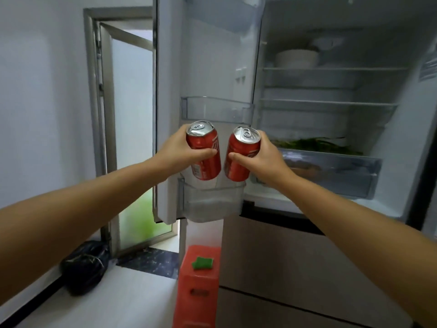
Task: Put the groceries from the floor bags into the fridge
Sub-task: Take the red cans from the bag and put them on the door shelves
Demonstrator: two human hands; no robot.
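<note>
- The left hand (176, 150) was wrapped round a red aluminium drink can with a silver pull-tab top (203, 153), thumb across its front, and held it in the air with its top tipped slightly toward the camera.
- The right hand (262, 157) gripped a second red aluminium can (241, 153) in the same way; that can leaned left, so the two cans sat near each other but apart.
- Both cans hung just above the lowest clear plastic door bin (212, 200) of the open fridge door (169, 114), neither yet resting in it, and that bin looked to hold nothing.
- The clear door bin above it (216, 110) also appeared unfilled.
- Inside the white fridge compartment (387, 129), a pale round bowl (296, 58) stood on the top glass shelf, and green leafy vegetables (314, 144) lay over the clear crisper drawer (331, 171), which held something brownish I could not make out.
- Whether those items came from the bags could not be told.
- A dark, knotted plastic bag (84, 266) sat on the pale floor by the wall, still bulging, so I judged that more groceries probably remained to unload.
- A red plastic stool (197, 285) with a small green object (203, 262) on top stood below the door.
- My reading: the task was under way, with the two cans about to be set down and at least one bag left.
</note>
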